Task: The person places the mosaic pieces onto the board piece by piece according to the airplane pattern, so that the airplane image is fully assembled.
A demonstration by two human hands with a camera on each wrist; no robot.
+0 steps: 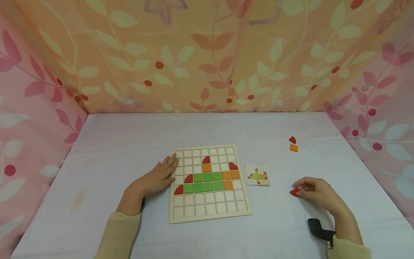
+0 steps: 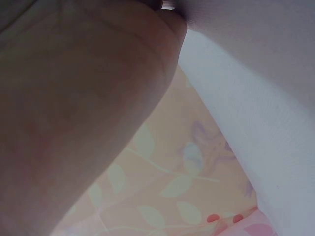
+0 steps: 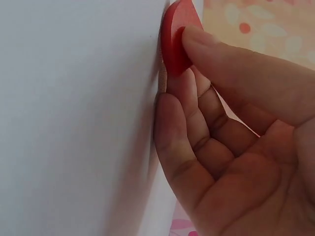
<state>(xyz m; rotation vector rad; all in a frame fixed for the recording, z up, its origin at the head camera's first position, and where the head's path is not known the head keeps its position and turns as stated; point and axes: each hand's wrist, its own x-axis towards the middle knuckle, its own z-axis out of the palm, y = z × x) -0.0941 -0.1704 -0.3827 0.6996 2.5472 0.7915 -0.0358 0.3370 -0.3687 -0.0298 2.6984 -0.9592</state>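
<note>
A wooden grid board lies on the table. In its cells sit green square tiles, orange square tiles and red quarter-circle tiles. My left hand rests at the board's left edge with its fingers extended, the fingertips over the rim. To the right of the board, my right hand pinches a loose red quarter-circle tile between thumb and fingers, close to the tabletop. The left wrist view shows mostly the underside of the hand; its fingers are hidden there.
A small pattern card lies just right of the board. Farther back on the right are a red quarter-circle tile and an orange square tile. A black wrist camera is by the right wrist. Patterned curtains border the white table.
</note>
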